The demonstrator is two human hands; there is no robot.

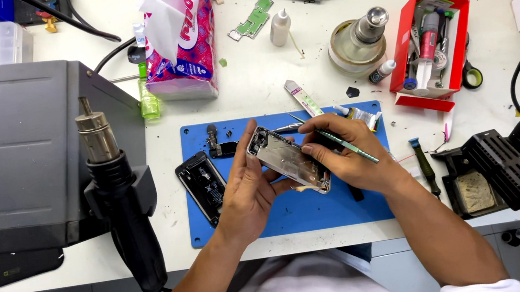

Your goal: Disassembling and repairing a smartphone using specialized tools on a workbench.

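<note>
Two hands hold our open phone body (290,160) over the blue mat (296,212). Our left hand (247,192) fingers curl tight around its edge. Our right hand (346,154) fingers pinch a thin green tool (341,142) just above it.

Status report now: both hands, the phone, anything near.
Left hand grips opened phone body above blue mat. Right hand steadies it, holding green tool. Black phone part lies beside left hand.
</note>
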